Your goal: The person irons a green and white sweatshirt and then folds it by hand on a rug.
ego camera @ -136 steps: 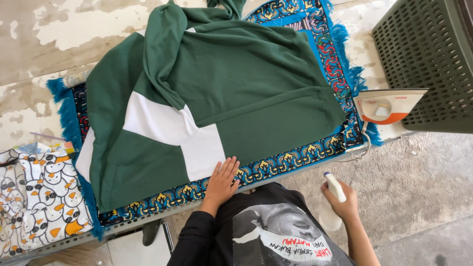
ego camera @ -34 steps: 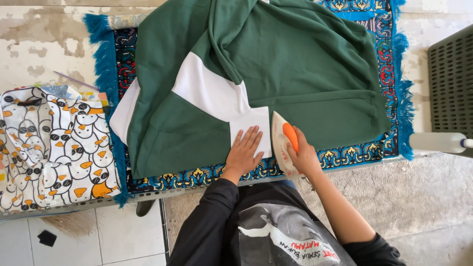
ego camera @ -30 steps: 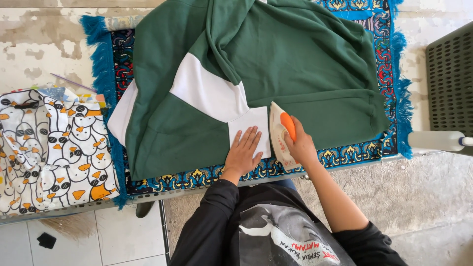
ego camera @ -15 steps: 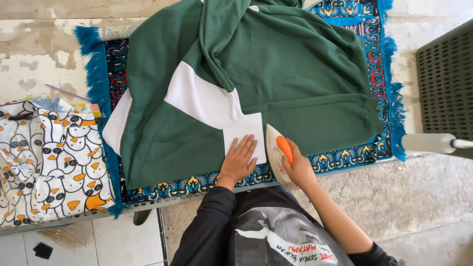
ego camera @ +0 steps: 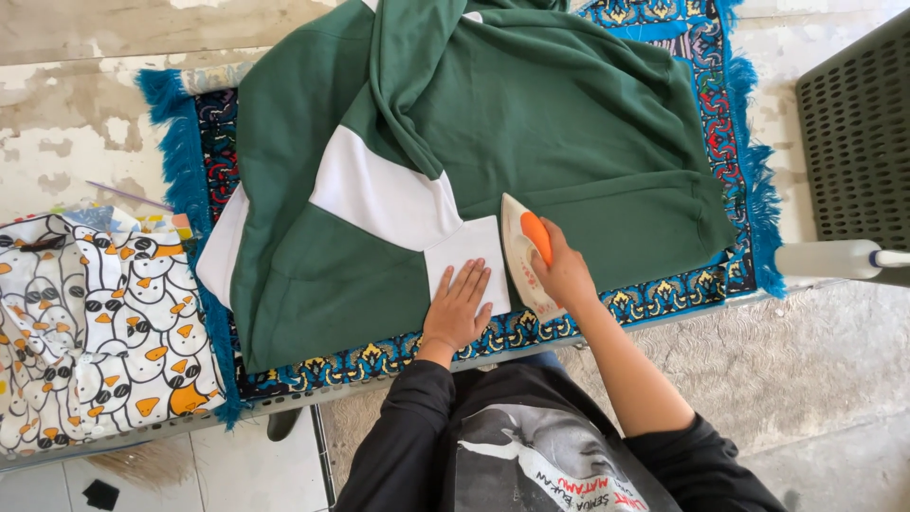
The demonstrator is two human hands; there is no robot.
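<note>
Green garment [ego camera: 531,123] under iron [ego camera: 524,254]

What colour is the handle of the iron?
Orange; the handle shows in the right hand in the head view.

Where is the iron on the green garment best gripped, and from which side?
Judging by its pose, grip the iron by its orange handle, coming from above on the near side: the handle runs along the top, soleplate down on the green garment. The right hand wraps it this way.
</note>
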